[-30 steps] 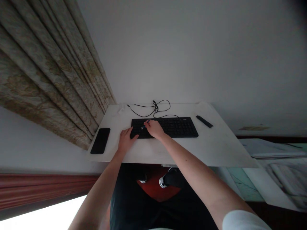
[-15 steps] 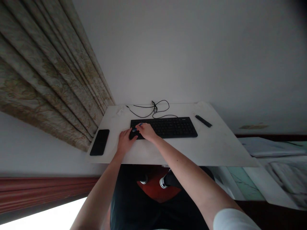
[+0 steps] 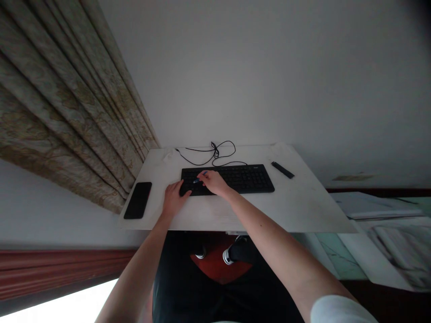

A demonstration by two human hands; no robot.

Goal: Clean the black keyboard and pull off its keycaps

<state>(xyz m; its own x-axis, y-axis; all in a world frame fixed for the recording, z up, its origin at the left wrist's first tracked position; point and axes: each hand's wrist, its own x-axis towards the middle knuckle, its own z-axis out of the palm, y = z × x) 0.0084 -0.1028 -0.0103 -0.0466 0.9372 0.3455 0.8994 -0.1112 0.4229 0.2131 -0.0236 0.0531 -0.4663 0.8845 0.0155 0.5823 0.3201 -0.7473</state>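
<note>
A black keyboard (image 3: 245, 179) lies flat on the white table (image 3: 303, 206). At its left end is my left hand (image 3: 173, 197), closed around the near left corner, with the thumb along the front edge. Over the left part of the keys my right hand (image 3: 215, 182) pinches a slim blue tool (image 3: 196, 181) with a pale tip. This tip points down and left at the keys; whether it touches them I cannot tell. The tool's exact kind is too small to make out, and my fingers hide its middle.
Behind the keyboard its black cable (image 3: 216, 153) lies in loose loops. A black phone (image 3: 138, 200) rests near the table's left edge. Right of the keyboard is a thin black bar-shaped object (image 3: 283, 170). A patterned curtain (image 3: 84, 103) hangs on the left; a wall (image 3: 235, 80) stands behind.
My right hand, with the blue tool, has shifted a little to the right over the keys. The left hand keeps its place on the keyboard. The view has moved slightly.
</note>
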